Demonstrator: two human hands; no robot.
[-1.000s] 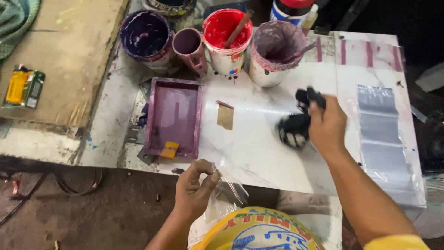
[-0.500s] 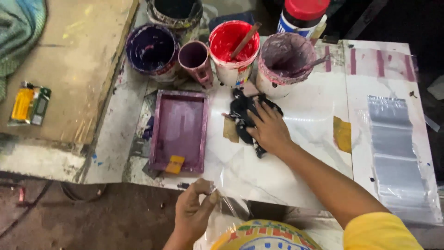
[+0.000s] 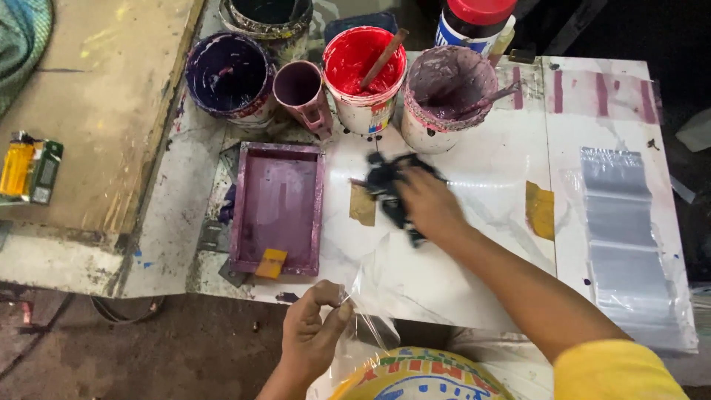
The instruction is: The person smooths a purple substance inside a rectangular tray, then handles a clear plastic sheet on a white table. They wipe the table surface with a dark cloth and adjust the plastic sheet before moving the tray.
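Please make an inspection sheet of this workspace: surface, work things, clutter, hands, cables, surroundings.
Surface: white table, paint-stained.
Work things: dark rag on the table; clear plastic sheet at the near edge.
Clutter: purple tray, red paint tub with stick, purple paint tubs, purple mug, stack of clear bags.
Hands: right hand presses the rag; left hand pinches the sheet's corner.
Cables: dark cable on the floor.
Surroundings: wooden board at left.

Bright overhead light, dim edges.
Soft glare on the white table [image 3: 474,185]; right hand [image 3: 429,204] motion-blurred; floor and far corner dark.
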